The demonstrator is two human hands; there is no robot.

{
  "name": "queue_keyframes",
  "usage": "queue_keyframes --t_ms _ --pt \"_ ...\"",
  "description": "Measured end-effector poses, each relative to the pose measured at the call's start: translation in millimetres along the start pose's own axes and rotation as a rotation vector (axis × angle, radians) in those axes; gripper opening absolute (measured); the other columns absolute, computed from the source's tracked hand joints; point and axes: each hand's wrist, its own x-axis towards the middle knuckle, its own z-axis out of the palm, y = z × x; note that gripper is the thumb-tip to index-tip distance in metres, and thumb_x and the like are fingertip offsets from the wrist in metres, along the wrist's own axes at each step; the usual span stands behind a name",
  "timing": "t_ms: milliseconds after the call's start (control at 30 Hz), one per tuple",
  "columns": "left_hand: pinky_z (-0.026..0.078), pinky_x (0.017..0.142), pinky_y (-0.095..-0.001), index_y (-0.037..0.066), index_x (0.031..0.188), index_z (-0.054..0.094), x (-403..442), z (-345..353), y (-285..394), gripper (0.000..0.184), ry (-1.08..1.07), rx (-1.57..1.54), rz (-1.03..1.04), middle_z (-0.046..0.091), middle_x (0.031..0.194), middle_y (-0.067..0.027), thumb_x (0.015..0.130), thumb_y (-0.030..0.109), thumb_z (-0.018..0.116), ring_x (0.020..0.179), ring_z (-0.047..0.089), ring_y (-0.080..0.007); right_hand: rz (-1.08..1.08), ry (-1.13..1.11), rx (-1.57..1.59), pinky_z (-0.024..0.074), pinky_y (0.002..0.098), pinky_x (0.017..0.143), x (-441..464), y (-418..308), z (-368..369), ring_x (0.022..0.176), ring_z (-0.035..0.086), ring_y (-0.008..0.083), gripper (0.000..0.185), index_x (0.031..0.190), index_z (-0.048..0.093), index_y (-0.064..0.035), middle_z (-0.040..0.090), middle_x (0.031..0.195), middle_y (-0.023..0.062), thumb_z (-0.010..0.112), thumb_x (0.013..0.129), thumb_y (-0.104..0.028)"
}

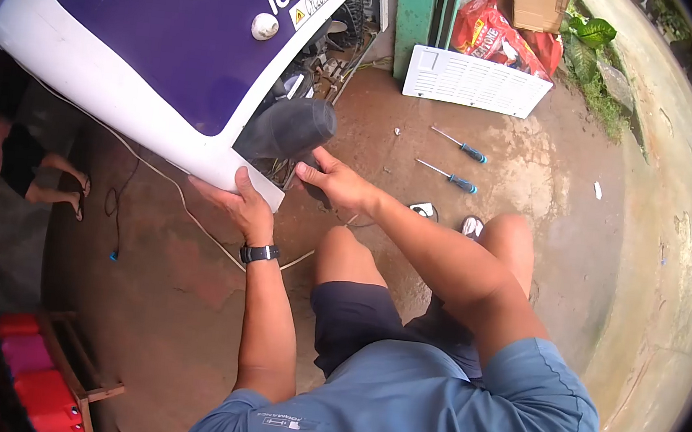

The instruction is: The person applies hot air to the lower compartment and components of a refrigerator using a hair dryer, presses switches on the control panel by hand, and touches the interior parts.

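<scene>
A white and purple ice cream freezer [149, 43] fills the upper left, its end open on a compartment of dusty parts [328, 66]. My right hand [334, 183] is wrapped round the handle of a black blower [292, 130], shaped like a hair dryer. The blower's body lies across the lower part of the opening, and its far end overlaps the compartment. My left hand [247, 211], with a watch on the wrist, grips the freezer's near white corner, thumb on top. Its other fingers are partly hidden beneath the edge.
Two screwdrivers [461, 180] [471, 151] lie on the wet concrete floor. A white vented panel [478, 82] leans by a green post [417, 21] and a red bag [492, 33]. A pale cable [187, 203] runs below the freezer. Another person's legs [63, 178] show at left.
</scene>
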Motion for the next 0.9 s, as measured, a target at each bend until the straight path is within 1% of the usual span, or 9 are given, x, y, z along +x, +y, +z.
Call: queue_keyframes --t_ms 167,233,433,467,533,600,700,767,900 --pt "0.023 0.12 -0.0514 -0.009 0.157 0.002 -10.2 -0.1 -17.2 0.098 0.012 0.1 0.064 0.013 0.16 -0.0349 0.1 0.052 0.053 0.148 0.022 -0.0459 0.008 -0.024 0.057 0.0437 0.0246 0.071 0.5 -9.2 -3.5 0.083 0.05 0.0077 0.048 0.148 0.039 -0.0202 0.058 0.093 -0.0014 0.054 0.106 -0.038" --pt "0.022 0.121 -0.0508 -0.007 0.158 0.002 -19.1 -2.9 -14.4 0.09 -0.068 -0.011 0.025 0.011 0.162 -0.0334 0.103 0.043 0.052 0.15 0.021 -0.0444 0.056 -0.075 0.044 0.0448 0.0257 0.075 -1.9 -17.0 -7.6 0.087 0.051 0.008 0.05 0.149 0.038 -0.0194 0.058 0.094 -0.0016 0.054 0.106 -0.039" --pt "0.023 0.121 -0.0492 -0.005 0.159 0.003 -26.5 1.2 -4.3 0.084 -0.037 -0.014 -0.019 0.014 0.162 -0.0324 0.103 0.033 0.052 0.15 0.022 -0.0429 0.041 -0.109 0.066 0.0455 0.0264 0.074 2.8 -3.1 -18.0 0.087 0.052 0.0093 0.048 0.147 0.039 -0.0187 0.057 0.098 -0.0003 0.053 0.106 -0.039" --pt "0.023 0.121 -0.0492 -0.005 0.159 0.003 -27.5 5.0 -8.2 0.084 -0.019 0.003 -0.028 0.014 0.162 -0.0324 0.103 0.033 0.052 0.15 0.022 -0.0429 0.051 -0.133 0.071 0.0455 0.0264 0.074 4.6 -0.4 -18.7 0.087 0.052 0.0093 0.048 0.147 0.039 -0.0187 0.057 0.098 -0.0003 0.053 0.106 -0.039" --pt "0.024 0.121 -0.0482 -0.005 0.158 0.005 -28.6 7.9 -17.7 0.082 0.012 0.015 -0.041 0.017 0.162 -0.0326 0.103 0.033 0.052 0.149 0.024 -0.0435 0.046 -0.009 0.078 0.0453 0.0257 0.076 5.7 4.5 -13.7 0.089 0.052 0.0082 0.052 0.151 0.037 -0.019 0.058 0.101 -0.0011 0.056 0.105 -0.036" --pt "0.026 0.119 -0.0483 -0.006 0.158 0.007 -29.4 8.0 -22.3 0.081 0.021 0.057 -0.015 0.021 0.16 -0.0329 0.103 0.033 0.052 0.147 0.029 -0.0443 0.043 -0.031 0.091 0.0448 0.0251 0.074 9.5 11.0 -18.1 0.087 0.051 0.008 0.051 0.149 0.039 -0.0182 0.059 0.101 -0.001 0.057 0.105 -0.036" --pt "0.022 0.121 -0.047 -0.008 0.157 0.01 -31.4 9.0 -21.4 0.085 0.038 0.059 -0.04 0.02 0.161 -0.0316 0.103 0.041 0.053 0.15 0.024 -0.0413 0.129 0.007 0.051 0.0445 0.0257 0.077 8.4 8.7 -22.0 0.086 0.051 0.008 0.047 0.142 0.045 -0.0119 0.06 0.097 -0.0009 0.059 0.104 -0.035" --pt "0.024 0.12 -0.0459 -0.008 0.157 0.008 -31.3 13.5 -30.9 0.083 0.025 -0.031 -0.042 0.021 0.16 -0.0316 0.104 0.039 0.052 0.149 0.026 -0.0411 0.113 0.002 0.029 0.0445 0.0253 0.077 6.7 9.5 -23.6 0.086 0.051 0.0076 0.046 0.142 0.045 -0.0115 0.059 0.097 -0.0009 0.059 0.104 -0.034" --pt "0.025 0.12 -0.045 -0.007 0.158 0.006 -33.9 14.3 -43.5 0.081 0.034 0.087 -0.028 0.022 0.16 -0.032 0.105 0.033 0.052 0.147 0.029 -0.0405 0.09 -0.011 0.064 0.0448 0.0248 0.079 8.6 8.9 -22.5 0.088 0.05 0.0071 0.043 0.142 0.046 -0.0109 0.058 0.099 -0.0016 0.059 0.105 -0.029"
